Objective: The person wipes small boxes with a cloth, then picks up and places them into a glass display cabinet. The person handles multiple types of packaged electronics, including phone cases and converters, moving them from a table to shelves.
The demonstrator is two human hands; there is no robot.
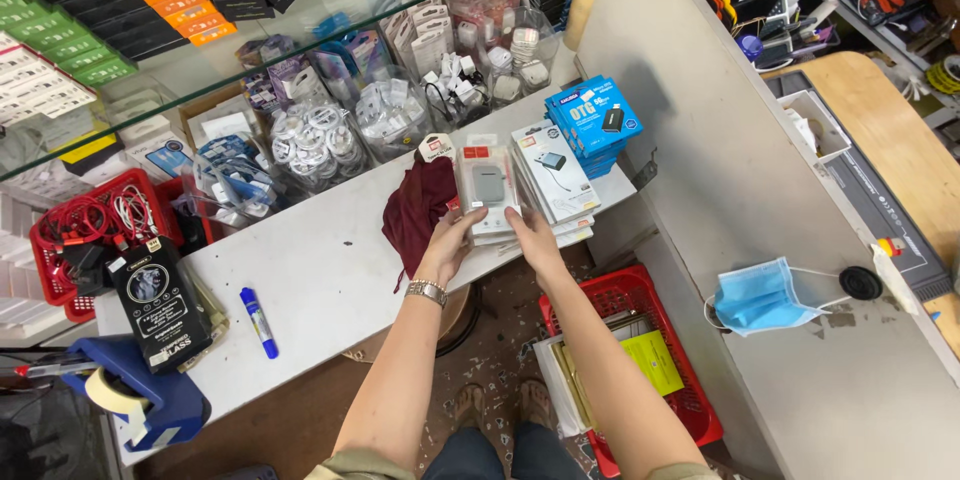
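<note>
Hands meet on a short stack of flat retail packs [487,202] near the front edge of the white counter [320,280], toward its right end. Left hand [448,245], wristwatch on, grips the stack's lower left corner, fingers curled onto the pack face. Right hand [532,238] holds the lower right corner, thumb on top. Both are closed on the stack; nothing released. Top pack shows a grey rounded item under clear plastic.

Just left of the stack, touching it: crumpled maroon cloth [415,210], part of it draped over the counter's front edge. Just right: second stack of white boxed packs [555,175], then blue boxes [594,122] at the right rear corner. Blue marker [259,322] lies well apart toward the left front; black boxed item [158,302] and blue tape dispenser [140,395] at the left end. Red basket [640,360] on the floor below the right end.

Risks, as judged:
- Stack sits close to the front edge; slick pack faces could slide apart and drop toward the basket or floor.
- Cloth lies against the stack; moving the packs left could snag it and drag it off.
- Neighbouring white stack is fanned unevenly; a nudge from the right hand could topple it.
</note>
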